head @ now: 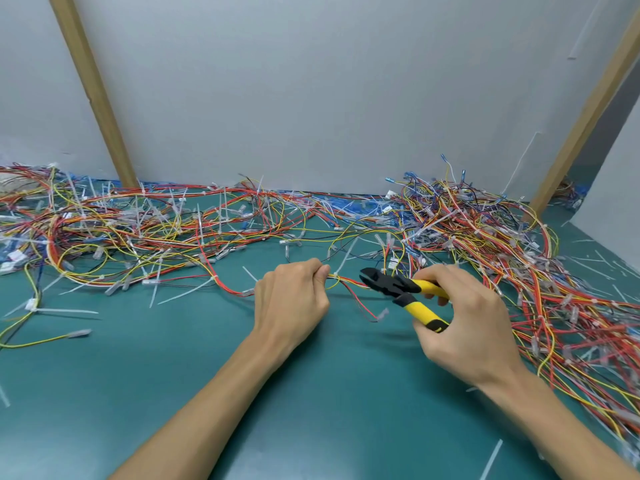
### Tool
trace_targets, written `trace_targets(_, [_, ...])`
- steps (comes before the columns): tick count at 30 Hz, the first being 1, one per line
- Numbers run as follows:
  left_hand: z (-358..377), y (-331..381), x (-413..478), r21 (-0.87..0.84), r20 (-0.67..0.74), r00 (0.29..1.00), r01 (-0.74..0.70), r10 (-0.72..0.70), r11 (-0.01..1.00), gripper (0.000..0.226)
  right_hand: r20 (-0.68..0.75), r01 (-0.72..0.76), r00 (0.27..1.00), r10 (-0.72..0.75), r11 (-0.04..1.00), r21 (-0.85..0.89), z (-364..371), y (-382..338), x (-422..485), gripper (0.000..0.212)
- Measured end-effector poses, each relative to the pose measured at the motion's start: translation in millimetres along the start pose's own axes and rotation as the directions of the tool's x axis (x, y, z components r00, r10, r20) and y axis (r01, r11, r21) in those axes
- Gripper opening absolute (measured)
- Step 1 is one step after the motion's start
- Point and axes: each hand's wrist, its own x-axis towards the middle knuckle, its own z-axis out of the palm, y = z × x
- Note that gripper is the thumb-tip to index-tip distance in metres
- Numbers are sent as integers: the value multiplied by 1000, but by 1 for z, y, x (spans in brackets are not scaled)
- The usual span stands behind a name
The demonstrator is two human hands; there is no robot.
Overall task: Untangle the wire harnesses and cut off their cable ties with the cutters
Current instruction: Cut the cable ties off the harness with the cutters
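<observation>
Wire harness is stretched just above the green mat between 2 hands. Left hand pinches it by a cable tie, right hand is wrapped round the cutters. Looks light and floppy, so I'd grip right beside the tie.

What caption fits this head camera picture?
Left hand holds a wire harness while right hand aims yellow cutters at it over a green mat.
</observation>
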Motion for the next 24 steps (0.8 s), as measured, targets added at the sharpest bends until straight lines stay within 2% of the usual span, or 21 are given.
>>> trace_targets(3, [-2,5,-3,10,-6,998,-69,69,998,36,117,12,993,-13,1000,11,5,-1,-2,30])
trace_targets(7, [-3,10,-7,15,2,992,-127,127,992,36,268,-68,962,61,997,18,16,3,-5,29])
trace_targets(13, [-5,11,-7,-7,6,988,-156,156,988,36,182,-167,964,194,974,-152,18,17,-2,28])
trace_targets(24, [-2,14,-10,-25,23,984,-177,177,984,36,184,-87,974,132,968,-237,20,11,-3,47])
